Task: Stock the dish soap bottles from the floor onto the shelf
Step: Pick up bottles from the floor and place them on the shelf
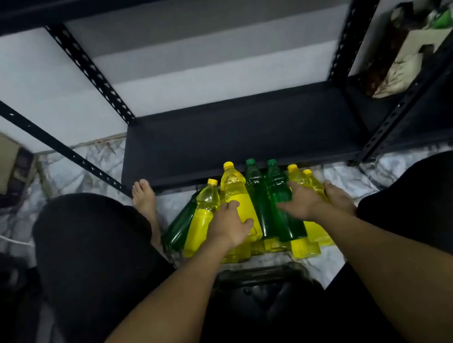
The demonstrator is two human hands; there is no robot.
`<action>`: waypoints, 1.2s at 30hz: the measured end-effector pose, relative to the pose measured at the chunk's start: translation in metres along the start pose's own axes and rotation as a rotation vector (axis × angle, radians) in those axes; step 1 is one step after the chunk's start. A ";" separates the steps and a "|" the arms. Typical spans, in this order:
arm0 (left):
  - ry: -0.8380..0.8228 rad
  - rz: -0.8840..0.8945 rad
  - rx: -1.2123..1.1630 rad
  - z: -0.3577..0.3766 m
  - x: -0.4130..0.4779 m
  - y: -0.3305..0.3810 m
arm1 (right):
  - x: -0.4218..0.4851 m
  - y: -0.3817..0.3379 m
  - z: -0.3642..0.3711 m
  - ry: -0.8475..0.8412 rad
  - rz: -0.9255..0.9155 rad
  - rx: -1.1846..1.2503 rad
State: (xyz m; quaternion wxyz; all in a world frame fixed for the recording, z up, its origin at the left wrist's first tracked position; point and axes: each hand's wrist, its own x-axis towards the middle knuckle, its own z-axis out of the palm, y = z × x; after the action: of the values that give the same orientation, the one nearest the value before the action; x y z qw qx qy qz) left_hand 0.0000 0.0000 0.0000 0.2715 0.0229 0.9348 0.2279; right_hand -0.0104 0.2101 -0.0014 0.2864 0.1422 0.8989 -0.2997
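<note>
Dish soap bottles (pixel 198 228) lie heaped on the floor (pixel 171 203), lower centre — left hand (pixel 231 223) wraps a yellow bottle (pixel 235 190), right hand (pixel 303 204) spreads open over a green bottle (pixel 291 229). Probably heavy, slick — grip mid-body.

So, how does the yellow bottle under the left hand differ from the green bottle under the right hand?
Colour: the yellow bottle has a yellow cap, the green bottle a green cap.
Grip: the left hand curls round the yellow bottle; the right hand lies on the green bottle with fingers spread.
Build: the yellow bottle looks wider than the green bottle.
Shared: both lie in the pile on the floor, caps towards the shelf.
</note>
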 end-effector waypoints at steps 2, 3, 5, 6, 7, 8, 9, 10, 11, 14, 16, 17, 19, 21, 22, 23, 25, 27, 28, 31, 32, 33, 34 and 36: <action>0.004 -0.036 -0.037 0.004 0.009 -0.005 | 0.008 0.001 -0.004 0.002 0.021 -0.016; -0.003 -0.056 -0.056 0.009 0.013 -0.010 | 0.011 0.004 -0.005 -0.006 0.045 -0.026; 0.005 -0.091 -0.081 0.018 0.027 -0.017 | 0.022 0.008 -0.004 -0.043 0.091 -0.055; 0.024 -0.106 -0.100 0.022 0.035 -0.019 | 0.028 0.009 0.000 -0.072 0.106 -0.074; 0.044 -0.123 -0.124 0.026 0.043 -0.022 | 0.036 0.010 0.005 -0.090 0.118 -0.076; 0.063 -0.140 -0.151 0.029 0.051 -0.024 | 0.046 0.010 0.010 -0.102 0.135 -0.063; 0.071 -0.161 -0.167 0.032 0.058 -0.026 | 0.055 0.012 0.016 -0.105 0.146 -0.042; 0.076 -0.177 -0.179 0.035 0.063 -0.027 | 0.062 0.011 0.021 -0.106 0.161 -0.027; 0.075 -0.188 -0.184 0.037 0.067 -0.028 | 0.069 0.011 0.027 -0.105 0.177 -0.013; -0.010 -0.205 -0.211 0.040 0.073 -0.027 | 0.081 0.002 0.038 -0.057 0.237 0.006; -0.080 -0.202 -0.201 0.042 0.072 -0.025 | 0.085 -0.002 0.044 0.032 0.294 0.062; -0.093 -0.207 -0.197 0.042 0.073 -0.025 | 0.087 -0.002 0.047 0.077 0.316 0.084; -0.079 -0.242 -0.243 0.041 0.080 -0.025 | 0.091 -0.003 0.055 0.123 0.361 0.091; -0.027 -0.294 -0.319 0.040 0.087 -0.020 | 0.095 -0.006 0.062 0.127 0.398 0.096; 0.011 -0.316 -0.341 0.040 0.090 -0.017 | 0.097 -0.009 0.065 0.136 0.412 0.105; 0.047 -0.332 -0.351 0.042 0.092 -0.015 | 0.099 -0.010 0.068 0.157 0.425 0.114; 0.118 -0.342 -0.361 0.049 0.092 -0.013 | 0.100 -0.007 0.074 0.211 0.426 0.113; 0.151 -0.320 -0.369 0.059 0.090 -0.011 | 0.098 0.001 0.080 0.256 0.384 0.080; 0.157 -0.305 -0.367 0.063 0.090 -0.011 | 0.097 0.006 0.083 0.269 0.364 0.057; 0.187 -0.305 -0.348 0.072 0.093 -0.007 | 0.103 0.018 0.087 0.286 0.349 0.008; 0.201 -0.319 -0.330 0.074 0.093 -0.005 | 0.105 0.020 0.086 0.281 0.342 -0.007; 0.213 -0.335 -0.311 0.075 0.094 -0.003 | 0.107 0.022 0.086 0.274 0.334 -0.017; 0.223 -0.347 -0.292 0.075 0.095 -0.001 | 0.109 0.024 0.084 0.269 0.329 -0.019; 0.227 -0.368 -0.255 0.076 0.096 0.001 | 0.113 0.028 0.082 0.269 0.316 -0.019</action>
State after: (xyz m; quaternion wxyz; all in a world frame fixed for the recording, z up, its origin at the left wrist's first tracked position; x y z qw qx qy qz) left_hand -0.0419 0.0482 -0.1045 0.2026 -0.2077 0.9114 0.2918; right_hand -0.0527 0.1902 -0.1357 0.2087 0.3172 0.8984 -0.2207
